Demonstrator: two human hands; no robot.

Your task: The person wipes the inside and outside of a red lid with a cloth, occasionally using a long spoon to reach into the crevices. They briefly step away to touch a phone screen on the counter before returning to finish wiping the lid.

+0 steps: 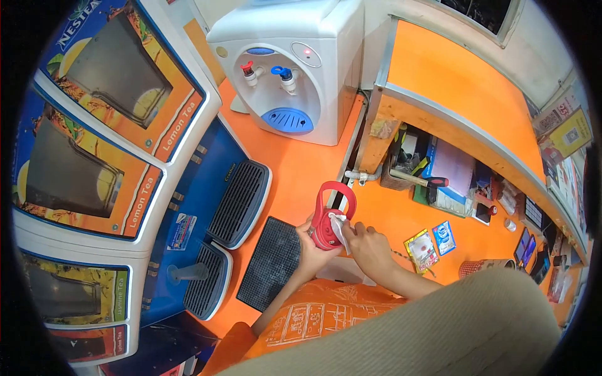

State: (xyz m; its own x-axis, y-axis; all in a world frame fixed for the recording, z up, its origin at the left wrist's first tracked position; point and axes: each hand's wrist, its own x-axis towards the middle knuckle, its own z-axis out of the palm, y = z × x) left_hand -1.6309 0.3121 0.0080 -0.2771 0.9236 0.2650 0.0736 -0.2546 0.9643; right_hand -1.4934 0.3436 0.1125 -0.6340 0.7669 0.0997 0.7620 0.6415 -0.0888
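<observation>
My left hand (308,252) is wrapped round a red bottle (323,233) with a large loop handle standing up from its top. How far the bottle reaches below my fingers is hidden. Pinched in my right hand (370,249) is a crumpled white tissue (338,230), pressed against the side of the bottle's top. Both hands are close together above the orange counter's front edge. A black perforated mat (271,266) lies just left of my left hand.
Drink dispensers (94,163) with drip trays (241,203) line the left. A white water dispenser (288,75) stands behind. To the right are two sachets (433,245), several phones (525,247) and a cluttered shelf (451,169). Beige fabric (407,332) fills the lower foreground.
</observation>
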